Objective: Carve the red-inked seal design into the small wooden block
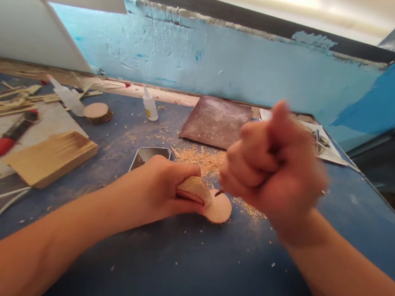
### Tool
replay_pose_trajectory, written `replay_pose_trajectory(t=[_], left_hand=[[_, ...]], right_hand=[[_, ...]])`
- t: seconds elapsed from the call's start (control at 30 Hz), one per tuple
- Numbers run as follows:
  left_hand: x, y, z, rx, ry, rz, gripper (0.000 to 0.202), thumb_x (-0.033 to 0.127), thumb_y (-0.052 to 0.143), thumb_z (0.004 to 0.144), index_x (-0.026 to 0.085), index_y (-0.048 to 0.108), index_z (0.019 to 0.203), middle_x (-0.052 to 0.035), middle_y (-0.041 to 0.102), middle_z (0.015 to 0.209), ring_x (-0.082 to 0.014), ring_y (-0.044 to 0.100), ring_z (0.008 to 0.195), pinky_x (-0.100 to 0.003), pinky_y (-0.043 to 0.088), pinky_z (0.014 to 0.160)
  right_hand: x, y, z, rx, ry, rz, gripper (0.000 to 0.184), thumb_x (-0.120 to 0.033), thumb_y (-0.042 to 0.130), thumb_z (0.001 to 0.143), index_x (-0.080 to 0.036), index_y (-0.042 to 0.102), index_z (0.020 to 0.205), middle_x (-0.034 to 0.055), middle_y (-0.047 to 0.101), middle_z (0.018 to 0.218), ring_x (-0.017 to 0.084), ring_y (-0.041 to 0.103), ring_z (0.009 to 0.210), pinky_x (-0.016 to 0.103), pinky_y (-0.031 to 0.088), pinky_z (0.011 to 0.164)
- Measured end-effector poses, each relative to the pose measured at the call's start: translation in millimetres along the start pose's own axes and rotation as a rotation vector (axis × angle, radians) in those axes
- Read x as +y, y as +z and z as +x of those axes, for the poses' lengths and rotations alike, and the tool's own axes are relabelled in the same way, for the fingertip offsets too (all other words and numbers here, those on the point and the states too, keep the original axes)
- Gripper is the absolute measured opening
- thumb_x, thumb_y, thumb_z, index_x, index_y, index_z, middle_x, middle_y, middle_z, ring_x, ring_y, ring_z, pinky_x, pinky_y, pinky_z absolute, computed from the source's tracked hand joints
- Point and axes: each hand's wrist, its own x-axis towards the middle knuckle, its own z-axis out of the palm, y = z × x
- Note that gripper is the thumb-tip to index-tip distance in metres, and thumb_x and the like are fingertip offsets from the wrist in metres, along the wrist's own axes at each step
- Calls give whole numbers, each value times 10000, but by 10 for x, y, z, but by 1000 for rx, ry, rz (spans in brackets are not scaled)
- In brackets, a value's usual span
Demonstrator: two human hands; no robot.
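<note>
My left hand (158,181) is closed around a pale carved wooden piece (194,186) with a curved top. Against the right end of that piece stands a flat round wooden disc (220,208); whether the two are joined I cannot tell. My right hand (271,170), blurred by motion, makes a fist with the thumb up, just right of the disc and above it. A thin dark tip (218,193) pokes out from the fist's lower left side and points at the disc; the rest of this slender tool is hidden in the fingers.
Wood shavings (199,159) lie behind my hands, before a brown board (217,121). A phone (151,154) rests behind my left hand. Leftward are a wooden block (53,155), a red-and-black tool (13,133), a wood slice (98,112), glue bottles (150,105) and thin sticks (3,103).
</note>
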Motion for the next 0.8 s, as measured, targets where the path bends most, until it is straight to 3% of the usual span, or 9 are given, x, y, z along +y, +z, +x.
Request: replay_pose_trajectory(t=[0.13,0.27,0.4,0.57,0.67,0.8], left_hand=[[-4,9,-5,6,38,-73,192,401,792,839,238,751,933,50,745,758,-154,654,669,-259,442,614],[16,9,-4,17,-12,23,203,385,788,821,229,735,939,58,674,665,-155,608,629,-268,387,566],[38,2,-1,23,-37,33,251,452,792,816,222,697,850,56,613,621,-148,567,588,-271,363,548],[-39,16,6,16,-18,54,354,498,779,814,224,565,744,60,611,618,-134,550,564,-258,359,537],[-74,27,8,15,-8,68,365,525,764,826,224,570,757,62,581,598,-133,540,559,-253,350,526],[-56,25,-2,11,-10,77,316,522,761,831,223,658,827,57,584,591,-143,539,556,-263,348,521]], right_hand=[[138,-27,6,-43,77,-37,579,-491,445,1049,-223,315,552,-71,231,494,74,218,402,235,206,383],[15,10,18,-24,-3,-11,579,-449,401,1057,-224,251,546,-71,178,489,74,174,405,232,176,381],[-61,-4,23,25,-21,-22,556,-444,400,1072,-217,335,568,-70,189,511,79,163,420,246,174,405],[-104,-10,22,122,-28,-83,600,-598,479,1025,-217,339,584,-56,206,533,94,183,452,269,155,430],[-243,74,8,130,-38,-81,681,-687,333,1029,-216,258,543,-58,138,506,86,138,424,278,166,404],[-348,213,4,210,-77,-70,656,-588,64,1085,-208,119,553,-53,60,495,78,83,389,257,137,365]])
